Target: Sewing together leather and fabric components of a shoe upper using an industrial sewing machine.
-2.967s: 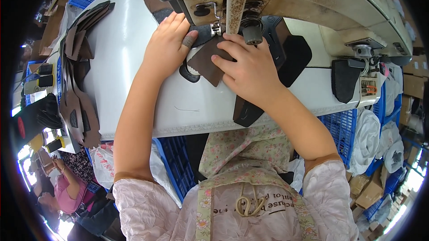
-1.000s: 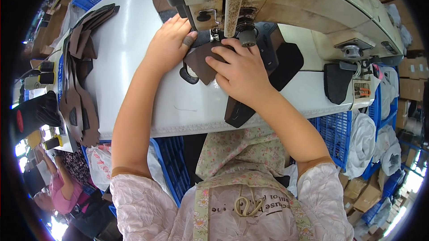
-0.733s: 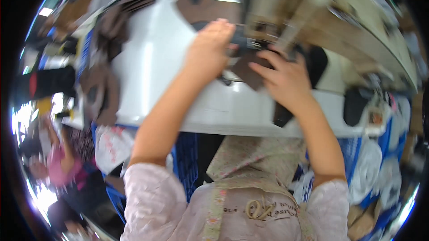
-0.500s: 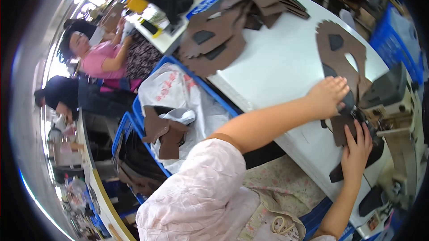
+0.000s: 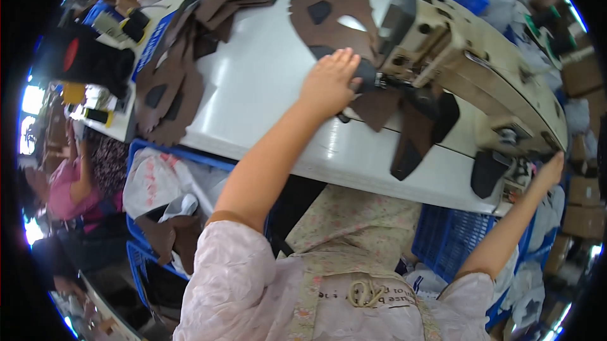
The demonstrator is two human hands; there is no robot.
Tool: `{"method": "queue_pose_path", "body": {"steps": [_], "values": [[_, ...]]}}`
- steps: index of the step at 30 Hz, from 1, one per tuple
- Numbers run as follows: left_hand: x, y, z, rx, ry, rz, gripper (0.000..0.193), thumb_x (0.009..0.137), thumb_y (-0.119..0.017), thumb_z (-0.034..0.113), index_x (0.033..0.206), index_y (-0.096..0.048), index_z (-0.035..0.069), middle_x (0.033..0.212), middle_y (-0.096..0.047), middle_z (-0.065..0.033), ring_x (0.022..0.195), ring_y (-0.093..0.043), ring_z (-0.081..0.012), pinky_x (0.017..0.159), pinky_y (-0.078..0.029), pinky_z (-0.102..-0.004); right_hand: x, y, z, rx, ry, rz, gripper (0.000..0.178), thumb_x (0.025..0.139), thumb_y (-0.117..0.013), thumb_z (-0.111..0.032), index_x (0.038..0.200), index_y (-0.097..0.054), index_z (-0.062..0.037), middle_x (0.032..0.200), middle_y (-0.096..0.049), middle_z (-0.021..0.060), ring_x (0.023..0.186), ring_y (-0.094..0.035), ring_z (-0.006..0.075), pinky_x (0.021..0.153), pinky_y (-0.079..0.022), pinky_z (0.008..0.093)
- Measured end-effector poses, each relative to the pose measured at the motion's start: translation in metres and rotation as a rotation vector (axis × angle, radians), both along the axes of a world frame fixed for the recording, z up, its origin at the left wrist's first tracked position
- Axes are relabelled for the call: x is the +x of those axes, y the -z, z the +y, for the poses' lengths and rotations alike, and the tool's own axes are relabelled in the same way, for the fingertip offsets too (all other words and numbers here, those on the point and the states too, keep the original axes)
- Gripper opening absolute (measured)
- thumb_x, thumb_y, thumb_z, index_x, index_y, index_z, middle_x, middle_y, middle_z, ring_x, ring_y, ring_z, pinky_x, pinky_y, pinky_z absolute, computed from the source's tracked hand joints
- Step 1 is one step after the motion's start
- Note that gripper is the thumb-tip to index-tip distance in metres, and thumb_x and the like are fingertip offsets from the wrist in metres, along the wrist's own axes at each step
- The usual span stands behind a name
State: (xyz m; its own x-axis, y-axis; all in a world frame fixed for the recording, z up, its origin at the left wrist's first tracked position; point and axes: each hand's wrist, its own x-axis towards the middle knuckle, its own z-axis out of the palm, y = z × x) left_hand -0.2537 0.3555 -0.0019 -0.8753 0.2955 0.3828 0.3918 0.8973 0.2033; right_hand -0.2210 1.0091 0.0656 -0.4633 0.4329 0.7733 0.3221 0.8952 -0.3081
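A large brown cut piece (image 5: 332,18) with scalloped edges and a dark patch lies on the white table, running up to the needle area of a beige sewing machine (image 5: 499,81). My left hand (image 5: 329,85) rests flat on its dark grey strip, fingers stretched, just left of the presser foot. More brown material with black parts (image 5: 414,142) spreads out on the near side of the needle; the machine head hides where the pieces meet. My right hand (image 5: 552,170) is raised at the machine's right end, beside its body; its fingers are partly hidden and small.
Stacked brown pieces (image 5: 174,81) lie on the table's left. Below them a blue crate (image 5: 134,151) holds a white bag and brown pieces. A dark pad (image 5: 488,173) sits at the right table edge, above another blue crate (image 5: 452,233). A person (image 5: 66,183) sits at far left.
My right hand has left the brown piece by the needle and moved right to the machine's end. My left hand stays on the piece. The whole view has turned toward the right.
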Motion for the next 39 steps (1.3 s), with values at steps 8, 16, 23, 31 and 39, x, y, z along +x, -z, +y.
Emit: {"method": "queue_pose_path", "body": {"steps": [8, 16, 23, 31, 39], "values": [[0.000, -0.007, 0.013, -0.039, 0.012, -0.050, 0.052, 0.099, -0.046, 0.037, 0.142, -0.044, 0.008, 0.150, -0.041, -0.0125, 0.140, -0.036, -0.0255, 0.114, -0.029, -0.0400, 0.022, -0.028, -0.001, -1.113, -0.297, 0.416, 0.068, 0.101, -0.039, -0.053, 0.133, -0.051, 0.0061, 0.133, -0.057, 0.0162, 0.125, -0.051, 0.0253, 0.104, -0.038, 0.0395], [-0.003, -0.006, 0.013, -0.035, 0.016, -0.040, 0.051, 0.100, -0.046, 0.034, 0.143, -0.043, 0.008, 0.150, -0.041, -0.0123, 0.140, -0.036, -0.0254, 0.114, -0.029, -0.0398, -0.027, -0.107, 0.046, -0.844, -0.232, -0.099, 0.075, 0.097, -0.040, -0.062, 0.130, -0.054, 0.0044, 0.124, -0.062, 0.0168, 0.117, -0.058, 0.0269, 0.103, -0.042, 0.0364], [0.003, -0.011, 0.009, -0.023, 0.006, -0.046, 0.051, 0.098, -0.050, 0.033, 0.142, -0.044, 0.008, 0.149, -0.042, -0.0133, 0.139, -0.037, -0.0259, 0.113, -0.031, -0.0415, 0.015, -0.025, -0.004, -1.162, -0.643, 0.285, 0.077, 0.093, -0.050, -0.062, 0.146, -0.037, -0.0061, 0.148, -0.044, 0.0109, 0.133, -0.044, 0.0273, 0.112, -0.033, 0.0437], [0.001, -0.004, 0.010, -0.014, 0.016, 0.019, 0.051, 0.097, -0.052, 0.033, 0.140, -0.047, 0.007, 0.146, -0.045, -0.0124, 0.137, -0.041, -0.0252, 0.112, -0.032, -0.0414, -0.047, -0.136, 0.027, -0.656, -0.018, -0.383, 0.064, 0.090, -0.060, -0.054, 0.107, -0.069, 0.0070, 0.108, -0.069, 0.0169, 0.105, -0.063, 0.0237, 0.090, -0.046, 0.0333], [-0.005, -0.008, 0.009, 0.013, 0.032, -0.029, 0.051, 0.095, -0.055, 0.033, 0.139, -0.048, 0.008, 0.146, -0.045, -0.0133, 0.137, -0.039, -0.0286, 0.112, -0.032, -0.0423, 0.067, -0.121, -0.275, -0.355, -0.784, 0.293, 0.016, 0.091, -0.059, -0.013, 0.097, -0.067, -0.0002, 0.096, -0.069, 0.0093, 0.085, -0.063, 0.0175, 0.075, -0.049, 0.0302]]}}
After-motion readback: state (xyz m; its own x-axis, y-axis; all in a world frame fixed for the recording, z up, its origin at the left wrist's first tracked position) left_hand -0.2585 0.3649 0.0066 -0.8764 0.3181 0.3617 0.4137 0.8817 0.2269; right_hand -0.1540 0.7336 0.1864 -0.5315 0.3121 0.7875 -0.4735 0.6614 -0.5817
